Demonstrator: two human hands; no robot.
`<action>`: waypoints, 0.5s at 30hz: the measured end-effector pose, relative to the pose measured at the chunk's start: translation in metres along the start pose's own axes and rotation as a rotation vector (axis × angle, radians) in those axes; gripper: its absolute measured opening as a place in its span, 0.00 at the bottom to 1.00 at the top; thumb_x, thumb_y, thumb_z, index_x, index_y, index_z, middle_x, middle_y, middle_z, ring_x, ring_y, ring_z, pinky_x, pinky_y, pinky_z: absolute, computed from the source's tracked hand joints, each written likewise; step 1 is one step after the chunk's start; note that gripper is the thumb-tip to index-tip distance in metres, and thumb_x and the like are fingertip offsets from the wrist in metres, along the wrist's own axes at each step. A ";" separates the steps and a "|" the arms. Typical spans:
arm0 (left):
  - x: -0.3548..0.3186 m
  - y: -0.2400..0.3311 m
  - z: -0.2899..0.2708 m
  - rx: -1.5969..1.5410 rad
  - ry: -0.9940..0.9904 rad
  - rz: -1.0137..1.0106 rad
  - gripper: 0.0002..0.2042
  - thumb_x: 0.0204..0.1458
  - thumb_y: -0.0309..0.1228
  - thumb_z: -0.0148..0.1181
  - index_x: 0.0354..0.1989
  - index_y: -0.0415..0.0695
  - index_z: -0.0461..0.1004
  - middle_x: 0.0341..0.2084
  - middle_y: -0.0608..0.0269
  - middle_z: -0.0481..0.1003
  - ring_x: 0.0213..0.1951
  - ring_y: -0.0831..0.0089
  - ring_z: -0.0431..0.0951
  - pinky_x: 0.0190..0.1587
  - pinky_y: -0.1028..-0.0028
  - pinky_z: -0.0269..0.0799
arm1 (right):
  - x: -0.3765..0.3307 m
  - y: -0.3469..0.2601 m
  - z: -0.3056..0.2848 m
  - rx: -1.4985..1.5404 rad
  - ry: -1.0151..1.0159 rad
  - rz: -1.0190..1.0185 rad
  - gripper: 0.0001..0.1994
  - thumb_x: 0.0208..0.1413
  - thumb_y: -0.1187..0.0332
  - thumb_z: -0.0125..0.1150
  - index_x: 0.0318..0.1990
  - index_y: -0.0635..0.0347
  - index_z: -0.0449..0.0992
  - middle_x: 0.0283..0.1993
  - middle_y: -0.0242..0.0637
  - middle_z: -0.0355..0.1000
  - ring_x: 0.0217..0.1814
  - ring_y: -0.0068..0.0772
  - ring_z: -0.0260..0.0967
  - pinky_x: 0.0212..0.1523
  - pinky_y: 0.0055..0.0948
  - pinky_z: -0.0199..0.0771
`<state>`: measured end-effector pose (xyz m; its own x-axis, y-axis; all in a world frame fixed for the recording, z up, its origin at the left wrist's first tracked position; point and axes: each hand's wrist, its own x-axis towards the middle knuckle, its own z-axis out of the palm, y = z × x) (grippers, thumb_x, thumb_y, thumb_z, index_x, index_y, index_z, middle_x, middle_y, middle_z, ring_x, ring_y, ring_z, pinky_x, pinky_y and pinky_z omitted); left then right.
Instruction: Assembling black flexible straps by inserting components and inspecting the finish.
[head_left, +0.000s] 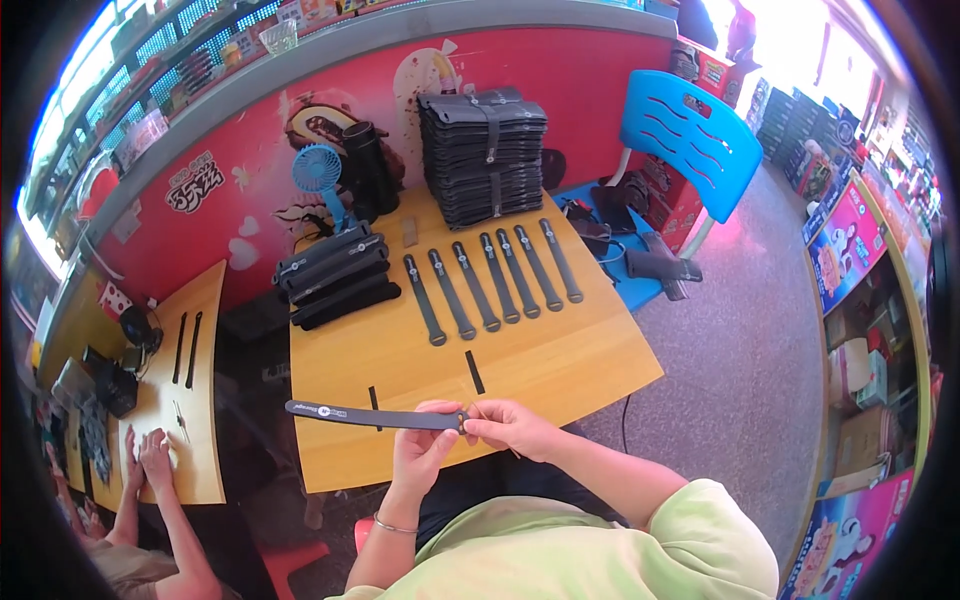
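Observation:
A long black strap [375, 417] with pale printing stretches out to the left above the table's near edge. My left hand [421, 455] is closed around it near its right end. At that end, the fingers of my right hand [514, 429] pinch the tip, where a small slot or ring shows; the exact detail is too small to tell. Two short black strips, a left one [374, 394] and a right one [475, 372], lie on the tabletop [560, 350] just beyond my hands. Farther back, several similar straps [463, 290] lie side by side in a row.
A tall stack of black bundles [483, 160] stands at the back, with folded black bundles [338, 275] at left. Behind them are a blue fan [318, 172] and a black cylinder [370, 170]. A blue chair [690, 130] stands right; another person's hands [150, 460] work at a table left.

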<state>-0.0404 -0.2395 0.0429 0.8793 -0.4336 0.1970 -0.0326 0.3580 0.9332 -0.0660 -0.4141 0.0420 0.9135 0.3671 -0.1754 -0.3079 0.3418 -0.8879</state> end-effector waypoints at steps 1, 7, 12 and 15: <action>0.000 0.000 0.001 -0.013 0.010 0.004 0.13 0.52 0.20 0.56 0.47 0.37 0.69 0.40 0.61 0.72 0.45 0.75 0.72 0.48 0.74 0.68 | 0.000 0.001 0.000 0.001 0.002 -0.002 0.08 0.59 0.63 0.54 0.32 0.54 0.71 0.26 0.22 0.67 0.18 0.08 0.48 0.18 0.13 0.46; -0.002 -0.007 -0.005 -0.045 0.071 -0.020 0.13 0.55 0.27 0.54 0.47 0.39 0.66 0.43 0.56 0.71 0.45 0.69 0.73 0.47 0.71 0.70 | -0.001 -0.001 0.003 -0.057 0.047 -0.043 0.14 0.63 0.58 0.45 0.36 0.57 0.72 0.28 0.25 0.67 0.21 0.11 0.48 0.21 0.14 0.48; 0.003 -0.006 -0.003 -0.165 0.125 -0.030 0.11 0.57 0.27 0.51 0.48 0.39 0.65 0.40 0.56 0.72 0.44 0.66 0.75 0.46 0.69 0.72 | 0.004 0.008 -0.003 -0.110 0.065 -0.133 0.19 0.65 0.57 0.38 0.40 0.60 0.73 0.28 0.28 0.68 0.20 0.13 0.46 0.22 0.15 0.48; 0.004 -0.008 -0.005 -0.176 0.157 -0.015 0.11 0.58 0.26 0.50 0.48 0.39 0.65 0.39 0.56 0.72 0.44 0.65 0.75 0.47 0.69 0.73 | 0.002 0.001 0.003 -0.216 0.122 -0.176 0.14 0.64 0.62 0.41 0.39 0.63 0.72 0.28 0.32 0.69 0.29 0.18 0.61 0.31 0.18 0.60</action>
<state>-0.0346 -0.2404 0.0347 0.9428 -0.3106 0.1212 0.0524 0.4971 0.8661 -0.0659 -0.4103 0.0418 0.9769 0.2077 -0.0493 -0.0906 0.1939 -0.9768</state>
